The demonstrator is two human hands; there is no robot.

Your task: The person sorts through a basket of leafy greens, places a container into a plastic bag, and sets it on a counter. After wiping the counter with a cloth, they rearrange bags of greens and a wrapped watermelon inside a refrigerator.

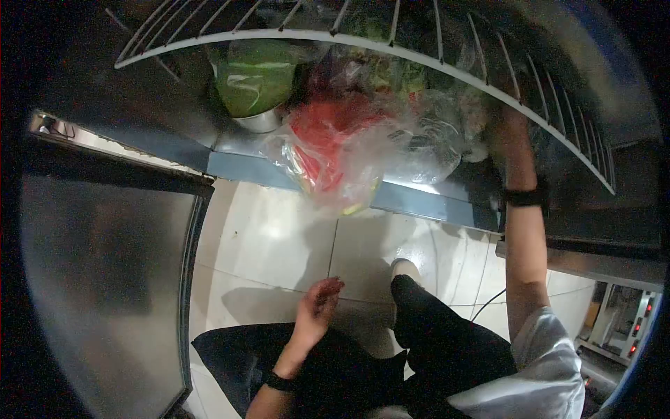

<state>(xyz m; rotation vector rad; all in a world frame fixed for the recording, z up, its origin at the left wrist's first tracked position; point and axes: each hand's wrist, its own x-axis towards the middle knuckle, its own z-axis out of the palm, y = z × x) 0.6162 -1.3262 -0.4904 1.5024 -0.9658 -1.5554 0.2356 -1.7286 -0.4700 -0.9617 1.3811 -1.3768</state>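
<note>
My right hand (513,133) reaches in under a white wire rack (419,59), at the right end of the compartment; its fingers are in shadow and what they touch is hidden. Left of it lie clear plastic bags (433,140). A red bag inside clear plastic (328,133) hangs over the compartment's front edge. Beside that sits a round container with a green top (255,87). My left hand (321,300) hangs low over the floor, away from all of these, with its fingers curled and partly blurred.
An open metal door (105,272) stands at the left. Light floor tiles (265,237) show below the compartment's blue-grey front edge (419,202). My legs (447,335) are bent beneath me. Equipment with red lights (621,321) is at the lower right.
</note>
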